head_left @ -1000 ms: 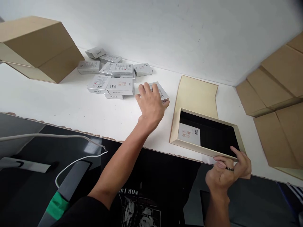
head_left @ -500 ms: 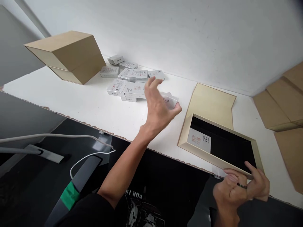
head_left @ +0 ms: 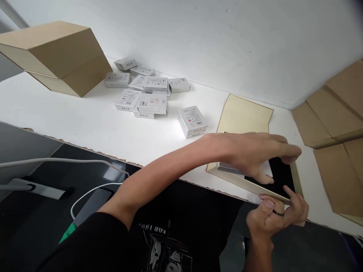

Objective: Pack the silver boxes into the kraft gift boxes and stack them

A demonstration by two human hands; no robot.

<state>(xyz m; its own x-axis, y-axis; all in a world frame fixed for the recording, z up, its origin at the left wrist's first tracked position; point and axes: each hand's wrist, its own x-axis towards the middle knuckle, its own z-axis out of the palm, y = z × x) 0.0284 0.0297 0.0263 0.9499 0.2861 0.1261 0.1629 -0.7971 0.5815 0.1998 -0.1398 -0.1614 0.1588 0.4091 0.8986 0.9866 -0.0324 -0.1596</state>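
My left hand (head_left: 255, 153) reaches to the right across an open beige box (head_left: 241, 181) with a black inside. Its thumb and fingers are closed on a small white box (head_left: 268, 166), which is mostly hidden under the palm. The grey edge of a small box (head_left: 227, 167) shows at the tray's left end. My right hand (head_left: 276, 213), with a ring on one finger, pinches the beige box's near rim at the table edge. The box's lid flap (head_left: 244, 113) lies flat behind it.
A small white box (head_left: 193, 120) lies alone left of the flap, and several more (head_left: 147, 94) are heaped by the wall. A big folded brown box (head_left: 56, 56) stands at far left. Flat cardboard pieces (head_left: 334, 113) lie at right. A white cable (head_left: 85, 189) hangs below the table edge.
My left hand lifted a small white box from beside the heap and carried it right, over the open beige box. My right hand stayed on the rim.
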